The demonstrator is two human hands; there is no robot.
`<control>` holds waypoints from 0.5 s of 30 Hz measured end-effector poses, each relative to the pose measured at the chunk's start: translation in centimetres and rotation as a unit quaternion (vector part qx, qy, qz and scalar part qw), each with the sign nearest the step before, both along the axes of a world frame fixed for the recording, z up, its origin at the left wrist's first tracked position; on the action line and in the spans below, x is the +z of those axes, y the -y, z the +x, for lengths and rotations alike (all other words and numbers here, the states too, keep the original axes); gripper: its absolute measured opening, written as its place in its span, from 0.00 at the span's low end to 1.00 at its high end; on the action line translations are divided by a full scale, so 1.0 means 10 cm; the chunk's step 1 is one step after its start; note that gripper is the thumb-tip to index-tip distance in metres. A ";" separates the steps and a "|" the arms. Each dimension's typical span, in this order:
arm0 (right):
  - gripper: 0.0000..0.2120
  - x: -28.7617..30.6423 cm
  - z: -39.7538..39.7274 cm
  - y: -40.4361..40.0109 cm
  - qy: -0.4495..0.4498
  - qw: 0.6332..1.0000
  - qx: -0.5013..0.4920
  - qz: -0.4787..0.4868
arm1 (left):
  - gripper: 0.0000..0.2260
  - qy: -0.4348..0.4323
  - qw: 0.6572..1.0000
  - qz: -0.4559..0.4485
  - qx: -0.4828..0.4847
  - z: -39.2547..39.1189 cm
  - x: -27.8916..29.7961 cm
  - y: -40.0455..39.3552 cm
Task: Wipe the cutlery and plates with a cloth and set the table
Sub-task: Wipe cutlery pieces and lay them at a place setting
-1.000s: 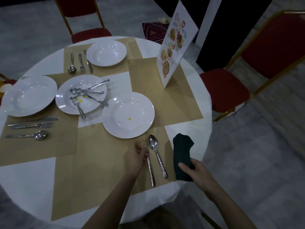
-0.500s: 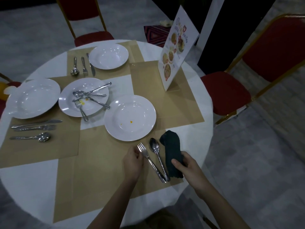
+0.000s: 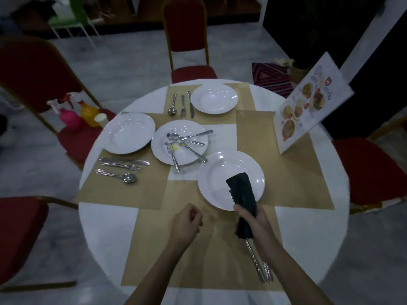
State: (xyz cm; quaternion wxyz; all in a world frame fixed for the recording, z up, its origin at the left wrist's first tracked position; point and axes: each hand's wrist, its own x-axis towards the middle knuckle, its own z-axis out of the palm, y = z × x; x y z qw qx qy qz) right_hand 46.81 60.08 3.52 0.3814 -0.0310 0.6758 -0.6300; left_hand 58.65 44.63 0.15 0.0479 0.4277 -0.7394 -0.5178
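Note:
My right hand [image 3: 253,219] grips a dark folded cloth [image 3: 241,190], whose upper end lies over the near white plate [image 3: 220,172]. That plate sits on a tan placemat [image 3: 180,194] in front of me. Beneath my right forearm the handles of a fork [image 3: 256,263] and a spoon [image 3: 267,271] lie side by side on the mat. My left hand [image 3: 186,223] hovers over the mat left of the cloth, fingers curled, holding nothing. A middle plate [image 3: 160,150] carries yellow food specks and several pieces of loose cutlery [image 3: 187,142].
Two more white plates, one at the left [image 3: 128,133] and one at the far side [image 3: 214,97], each have a knife, fork and spoon beside them. A standing menu card [image 3: 308,106] is at the right. Red chairs ring the round table; spray bottles [image 3: 72,117] stand on the left chair.
My right hand has carried the cloth from beside the fork and spoon up onto the near plate. My left hand has let go of the fork and drawn back. The camera view has tilted up.

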 end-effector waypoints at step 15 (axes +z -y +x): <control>0.10 0.08 -0.07 1.21 0.010 0.996 -0.017 0.084 | 0.06 -0.004 0.996 -0.053 -0.077 -0.35 0.15 1.32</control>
